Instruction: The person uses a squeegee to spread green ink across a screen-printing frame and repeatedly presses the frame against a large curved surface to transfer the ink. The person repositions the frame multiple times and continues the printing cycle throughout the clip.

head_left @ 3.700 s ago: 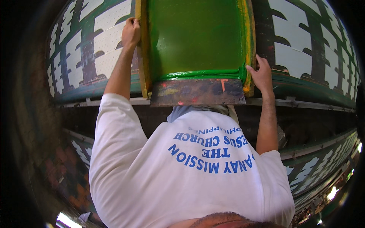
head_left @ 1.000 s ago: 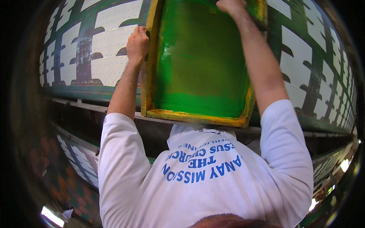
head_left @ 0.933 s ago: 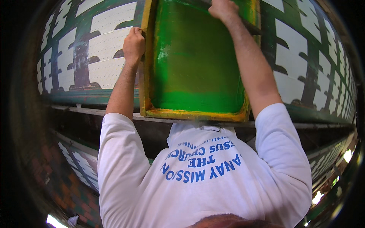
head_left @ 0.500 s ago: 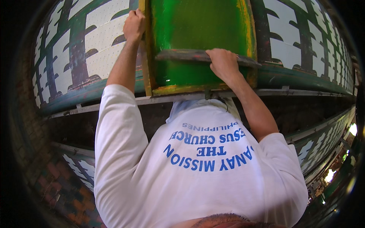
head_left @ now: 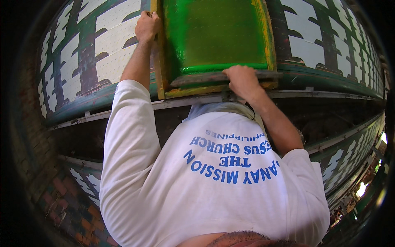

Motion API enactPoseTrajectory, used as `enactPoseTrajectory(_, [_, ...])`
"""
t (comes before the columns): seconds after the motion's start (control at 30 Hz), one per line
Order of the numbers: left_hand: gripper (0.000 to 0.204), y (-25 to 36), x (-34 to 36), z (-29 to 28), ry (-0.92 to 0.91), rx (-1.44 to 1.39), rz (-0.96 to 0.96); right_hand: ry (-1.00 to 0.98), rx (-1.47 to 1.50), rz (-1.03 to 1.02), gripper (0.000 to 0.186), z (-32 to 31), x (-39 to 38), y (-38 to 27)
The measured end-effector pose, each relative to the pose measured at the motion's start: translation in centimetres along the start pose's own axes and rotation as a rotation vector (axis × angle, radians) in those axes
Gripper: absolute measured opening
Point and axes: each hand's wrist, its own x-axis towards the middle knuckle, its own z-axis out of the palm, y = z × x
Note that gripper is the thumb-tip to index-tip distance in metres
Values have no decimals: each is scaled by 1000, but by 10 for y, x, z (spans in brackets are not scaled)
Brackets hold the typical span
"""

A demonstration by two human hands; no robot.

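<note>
A wooden screen-printing frame (head_left: 161, 57), stained yellow and green, lies on the long table in front of me. My left hand (head_left: 147, 27) is closed on its left side rail near the far end. In my right hand (head_left: 243, 82) is a long dark squeegee (head_left: 196, 78), gripped towards its right half. The squeegee stretches across the frame close to the near rail. Just beyond its blade runs a bright green line of ink (head_left: 205, 68). Farther off, the mesh (head_left: 220, 35) is coated in thin, darker green. What lies beneath the screen is hidden.
Flat white pieces with small dots (head_left: 117, 35) lie left of the frame, and more white pieces (head_left: 306, 51) lie to the right. A metal rail (head_left: 177, 101) runs along the table's near edge. Behind me, another table (head_left: 335, 162) holds similar pieces. Brick paving (head_left: 78, 208) shows at lower left.
My right hand has drawn the squeegee towards me, down to the near rail. A bright ink line now shows beyond the blade. My left hand keeps its hold on the frame.
</note>
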Motion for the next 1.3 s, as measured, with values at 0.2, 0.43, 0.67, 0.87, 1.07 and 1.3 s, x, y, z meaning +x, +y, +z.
enactPoseTrajectory(0.2, [53, -3, 5, 3, 12, 4, -44, 40, 162, -176, 54, 20, -38, 12])
enactPoseTrajectory(0.43, [49, 3, 6, 1, 33, 41, -49, 132, 680, -157, 42, -1, -50, 96])
enactPoseTrajectory(0.67, [46, -1, 8, 2, 45, 7, -46, 489, 636, 323, 43, 3, -14, 203])
enactPoseTrajectory(0.87, [45, 0, 7, -2, 21, -44, -45, 405, 474, 354, 68, 21, 1, 204])
enactPoseTrajectory(1.07, [45, -11, 9, 5, 51, -77, -21, 421, 482, 312, 56, -1, -2, 200])
enactPoseTrajectory(1.3, [45, -37, 26, 10, 34, -221, -35, 668, 510, 70, 36, -32, -20, 197])
